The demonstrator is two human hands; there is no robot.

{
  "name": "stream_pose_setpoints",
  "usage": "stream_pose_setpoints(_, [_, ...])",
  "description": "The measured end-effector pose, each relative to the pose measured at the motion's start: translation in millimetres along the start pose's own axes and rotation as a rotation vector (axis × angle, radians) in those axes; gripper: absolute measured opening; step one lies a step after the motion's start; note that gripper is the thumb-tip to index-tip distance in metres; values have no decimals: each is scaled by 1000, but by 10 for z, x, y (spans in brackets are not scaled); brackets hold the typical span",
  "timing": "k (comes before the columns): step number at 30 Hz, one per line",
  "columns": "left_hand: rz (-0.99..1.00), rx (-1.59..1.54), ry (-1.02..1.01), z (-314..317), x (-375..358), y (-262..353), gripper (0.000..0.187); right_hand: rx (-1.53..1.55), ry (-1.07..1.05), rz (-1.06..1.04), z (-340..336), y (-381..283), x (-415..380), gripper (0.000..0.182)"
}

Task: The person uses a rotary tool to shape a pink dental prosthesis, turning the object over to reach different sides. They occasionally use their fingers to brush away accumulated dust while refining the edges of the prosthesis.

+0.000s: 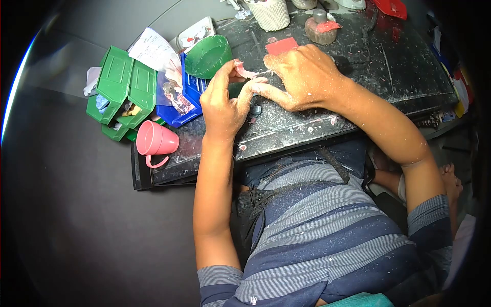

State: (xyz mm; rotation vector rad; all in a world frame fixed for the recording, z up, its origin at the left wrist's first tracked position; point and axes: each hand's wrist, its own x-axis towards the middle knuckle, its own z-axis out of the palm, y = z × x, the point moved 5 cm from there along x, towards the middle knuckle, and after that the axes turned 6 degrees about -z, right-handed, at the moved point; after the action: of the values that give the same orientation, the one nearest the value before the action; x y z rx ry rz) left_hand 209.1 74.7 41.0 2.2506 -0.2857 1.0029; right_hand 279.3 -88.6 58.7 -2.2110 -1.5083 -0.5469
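Note:
Between the thumb and fingers of my left hand (223,105) is a small curved pink piece with a pale edge, which looks like a denture (244,70). My right hand (309,77) is closed just to its right, with its thumb reaching to my left fingertips. A thin pale tip shows between the right fingers and the denture; the rest of whatever it belongs to is hidden. Just beyond my right knuckles is a flat red sheet (281,46), partly covered by the hand. White dust speckles both hands.
A pink mug (157,139) lies on its side at the table's left corner. Green bins (123,87), a blue bin (176,118) and a green bowl (208,56) are on the left. Behind stand a white woven basket (269,14) and a round brownish block (320,31). Scraps litter the black table (327,120).

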Motion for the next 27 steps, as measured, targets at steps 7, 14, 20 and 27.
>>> stream_pose_setpoints(7, [184, 217, 52, -55, 23, 104, 50, 3, -25, -14, 53, 39, -12, 64])
stream_pose_setpoints(14, [240, 284, 75, -70, 25, 140, 59, -31, 166, -113, 54, 31, -29, 60])
stream_pose_setpoints(20, [268, 293, 87, -70, 12, 166, 56, 32, 133, -88, 21, 22, -19, 59])
stream_pose_setpoints(27, [265, 315, 69, -56, 10, 189, 56, 51, 103, -89, 37, 16, -15, 59])
